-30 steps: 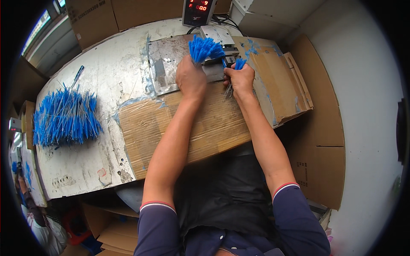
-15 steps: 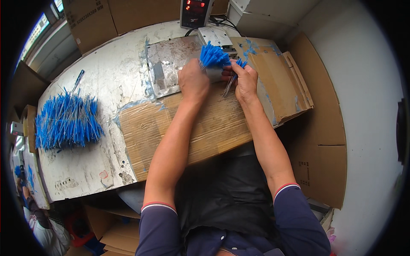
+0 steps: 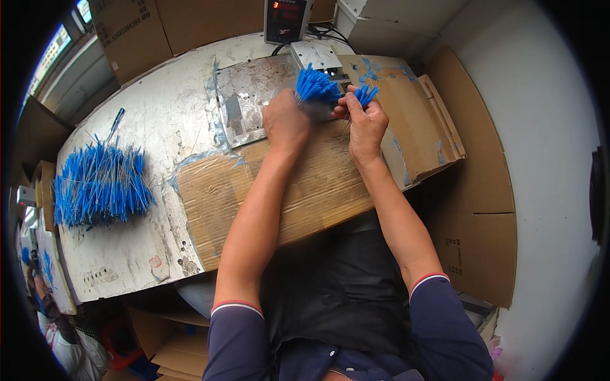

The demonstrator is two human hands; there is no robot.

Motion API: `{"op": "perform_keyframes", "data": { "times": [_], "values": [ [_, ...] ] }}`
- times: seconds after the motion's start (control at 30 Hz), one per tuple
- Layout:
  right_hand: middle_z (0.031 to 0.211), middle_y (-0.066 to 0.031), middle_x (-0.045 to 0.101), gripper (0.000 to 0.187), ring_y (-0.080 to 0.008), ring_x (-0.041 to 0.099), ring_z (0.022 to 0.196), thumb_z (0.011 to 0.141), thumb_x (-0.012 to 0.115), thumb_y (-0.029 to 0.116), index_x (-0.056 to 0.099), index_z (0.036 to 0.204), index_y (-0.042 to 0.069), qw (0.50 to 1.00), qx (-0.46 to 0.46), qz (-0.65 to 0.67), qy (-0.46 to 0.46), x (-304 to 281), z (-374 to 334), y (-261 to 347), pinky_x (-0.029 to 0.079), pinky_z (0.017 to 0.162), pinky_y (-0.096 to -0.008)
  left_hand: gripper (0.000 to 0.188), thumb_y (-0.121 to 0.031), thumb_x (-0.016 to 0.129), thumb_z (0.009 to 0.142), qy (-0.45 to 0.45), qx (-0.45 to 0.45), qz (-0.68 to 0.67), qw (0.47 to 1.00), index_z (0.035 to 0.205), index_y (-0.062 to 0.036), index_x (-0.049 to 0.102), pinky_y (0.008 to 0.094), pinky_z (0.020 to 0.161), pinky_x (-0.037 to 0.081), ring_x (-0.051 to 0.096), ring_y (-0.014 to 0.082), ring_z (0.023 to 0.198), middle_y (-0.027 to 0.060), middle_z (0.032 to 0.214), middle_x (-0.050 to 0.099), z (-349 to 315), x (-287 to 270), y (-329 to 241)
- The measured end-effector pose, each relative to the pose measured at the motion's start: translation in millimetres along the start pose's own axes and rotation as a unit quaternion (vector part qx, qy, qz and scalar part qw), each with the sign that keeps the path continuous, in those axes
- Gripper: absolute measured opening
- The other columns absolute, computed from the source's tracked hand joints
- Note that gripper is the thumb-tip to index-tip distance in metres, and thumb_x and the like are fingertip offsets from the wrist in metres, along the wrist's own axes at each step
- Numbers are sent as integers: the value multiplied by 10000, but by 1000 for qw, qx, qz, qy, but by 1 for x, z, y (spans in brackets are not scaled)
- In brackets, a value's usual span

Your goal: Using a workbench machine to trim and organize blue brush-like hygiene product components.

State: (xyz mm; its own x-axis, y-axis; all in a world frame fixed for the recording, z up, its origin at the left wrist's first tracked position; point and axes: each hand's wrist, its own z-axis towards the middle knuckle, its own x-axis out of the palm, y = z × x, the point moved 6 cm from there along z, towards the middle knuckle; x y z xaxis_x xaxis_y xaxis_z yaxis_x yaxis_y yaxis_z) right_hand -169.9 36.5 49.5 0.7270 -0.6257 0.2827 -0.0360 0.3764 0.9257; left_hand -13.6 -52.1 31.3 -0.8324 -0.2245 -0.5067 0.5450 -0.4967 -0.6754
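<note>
My left hand [image 3: 286, 120] is closed round a thick bundle of thin blue-ended wire pieces [image 3: 316, 86]. Their blue ends fan out above the fist, toward the far side of the table. Just to the right, my right hand [image 3: 367, 130] pinches a much smaller bunch of the same pieces [image 3: 366, 96] between thumb and fingers, blue ends up. Its fingertips are close to the left-hand bundle, and whether they touch it cannot be made out. A large pile of blue-ended wire pieces [image 3: 105, 184] lies at the left of the worn white table.
A metal plate [image 3: 244, 95] lies under and beyond my left hand. Behind it stands a display box with red digits [image 3: 284, 22] and cables. Flattened cardboard [image 3: 273, 190] covers the near edge; a carton [image 3: 416, 120] sits right. A pen [image 3: 116, 120] lies beyond the pile.
My right hand has shifted slightly right and turned, so its small bunch shows more blue ends and less hanging wire. My left hand has barely moved. Fewer red digits show on the display.
</note>
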Motion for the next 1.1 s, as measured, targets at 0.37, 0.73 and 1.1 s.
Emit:
{"op": "perform_keyframes", "data": {
  "times": [0.37,0.73,1.1],
  "values": [
    [794,-49,671,102,-102,619,614,898,715,52,679,960,-21,991,126,-36,9,-21,-15,-34,521,499,-236,136,-14,572,803,38,56,60,996,930,-40,610,490,778,446,616,386,884,170,908,650,-3,5,-3],
    [724,-53,651,81,-105,618,539,847,713,0,638,876,-5,979,135,-146,42,-6,4,-36,478,393,-232,130,-95,593,929,-107,-71,-93,987,1033,-19,578,510,792,473,613,438,932,196,999,625,2,-12,18],
    [726,-72,653,93,-114,636,546,855,708,10,620,841,-18,981,96,-170,9,-4,7,-43,517,403,-260,134,-99,624,910,-83,-100,-112,985,1022,-29,600,502,802,477,623,434,940,196,973,652,2,-12,16]
  ]
}}
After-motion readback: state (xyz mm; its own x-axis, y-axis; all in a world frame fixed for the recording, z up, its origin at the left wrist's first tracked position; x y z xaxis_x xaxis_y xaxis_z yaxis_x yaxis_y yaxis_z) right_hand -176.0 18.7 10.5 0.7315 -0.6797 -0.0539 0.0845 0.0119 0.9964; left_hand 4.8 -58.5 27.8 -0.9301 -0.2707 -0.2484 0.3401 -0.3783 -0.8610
